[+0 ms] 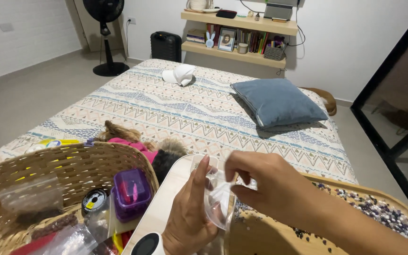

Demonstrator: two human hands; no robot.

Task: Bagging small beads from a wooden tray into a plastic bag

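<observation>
Holding a small clear bag point(219, 200) up between both hands, right over the near edge of a white tray point(166, 198) that sits between a wicker basket point(48, 163) and a shallow wooden tray point(378, 196). The left hand point(187, 215) comes up from below with its thumb pressed along the bag's left side, fingers curled round the back, so it's gripping the bag from underneath. The right hand point(265, 182) reaches in from the right and pinches the top of the bag with its fingertips closed on the plastic. So the bag stands pretty much upright, long axis running top to bottom, mouth up at the right hand and bottom down at the left palm. Both hands are touching it, neither one really nearer. Can't tell if the mouth is open or sealed, the plastic is too see-through and crumpled. Beads point(388, 215) lie scattered across the wooden tray just right of the bag and below the right forearm. In the basket off to the left there's a purple box point(131, 191) and a thread spool point(94, 200), well away from either hand.
</observation>
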